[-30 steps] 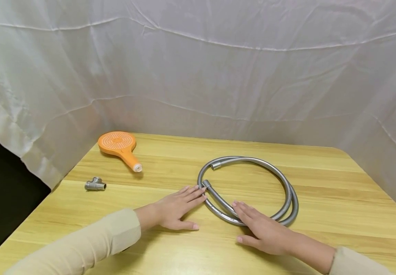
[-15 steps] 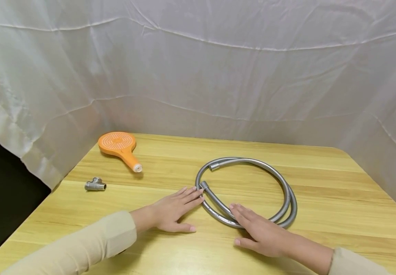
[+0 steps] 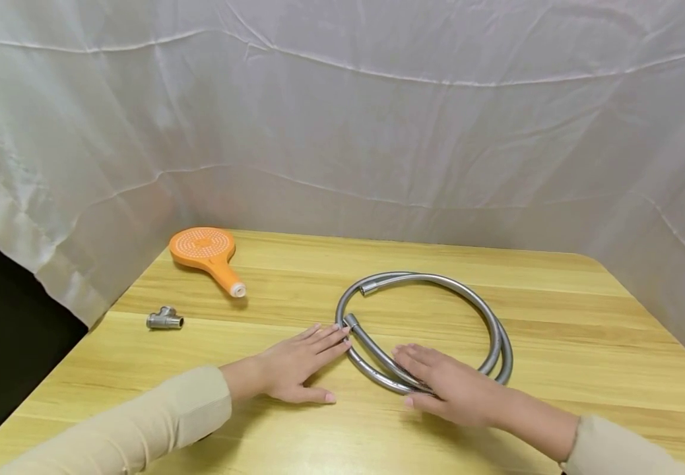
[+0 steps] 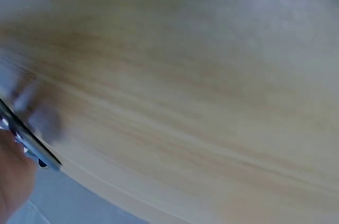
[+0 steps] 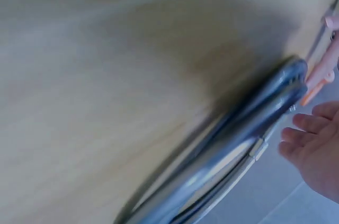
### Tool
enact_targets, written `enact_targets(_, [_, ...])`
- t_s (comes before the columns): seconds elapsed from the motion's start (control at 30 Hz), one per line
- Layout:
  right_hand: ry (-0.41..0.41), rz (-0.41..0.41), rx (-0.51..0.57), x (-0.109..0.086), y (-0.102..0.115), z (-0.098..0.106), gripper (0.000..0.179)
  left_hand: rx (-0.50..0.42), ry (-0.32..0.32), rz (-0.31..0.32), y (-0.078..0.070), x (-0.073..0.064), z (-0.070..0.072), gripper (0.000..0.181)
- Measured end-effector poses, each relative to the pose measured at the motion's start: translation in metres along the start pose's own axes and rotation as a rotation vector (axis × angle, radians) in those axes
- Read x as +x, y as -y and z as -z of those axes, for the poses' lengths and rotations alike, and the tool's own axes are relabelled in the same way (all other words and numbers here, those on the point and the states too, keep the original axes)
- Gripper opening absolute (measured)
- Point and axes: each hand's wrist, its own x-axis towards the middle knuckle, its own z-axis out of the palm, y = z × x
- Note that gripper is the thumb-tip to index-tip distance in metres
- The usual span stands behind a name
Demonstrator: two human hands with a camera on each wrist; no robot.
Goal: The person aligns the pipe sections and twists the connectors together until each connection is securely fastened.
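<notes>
On the table, two hands at a coiled grey hose

The coil's near bend disappears under the right hand, and whether the left hand touches the hose or sits just above it is hard to tell. The left wrist view is badly blurred; the right wrist view cuts its hand off at the right edge, with the hose running out below. The left hand reaches forward palm down, fingers straight, thumb apart, grip unclosed. The right extends over the coil, its grip likewise uncurled. Well left lie an orange shower head and a metal tee fitting.
</notes>
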Motion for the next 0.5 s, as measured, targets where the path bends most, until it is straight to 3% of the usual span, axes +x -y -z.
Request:
enact_targets(0.2, [-0.216,0.124,-0.067,0.015,-0.011,0.006,0.046,-0.005,-0.021,-0.015,0.002,-0.004,0.007,0.077])
enact_targets(0.3, [-0.3,0.14,-0.059,0.022,-0.018,0.006,0.045,0.015,-0.073,-0.027,0.004,-0.007,0.009,0.073])
enact_targets(0.5, [-0.391,0.129,-0.036,0.038,-0.031,0.012,0.05,0.064,-0.201,-0.003,0.016,-0.018,0.012,0.068])
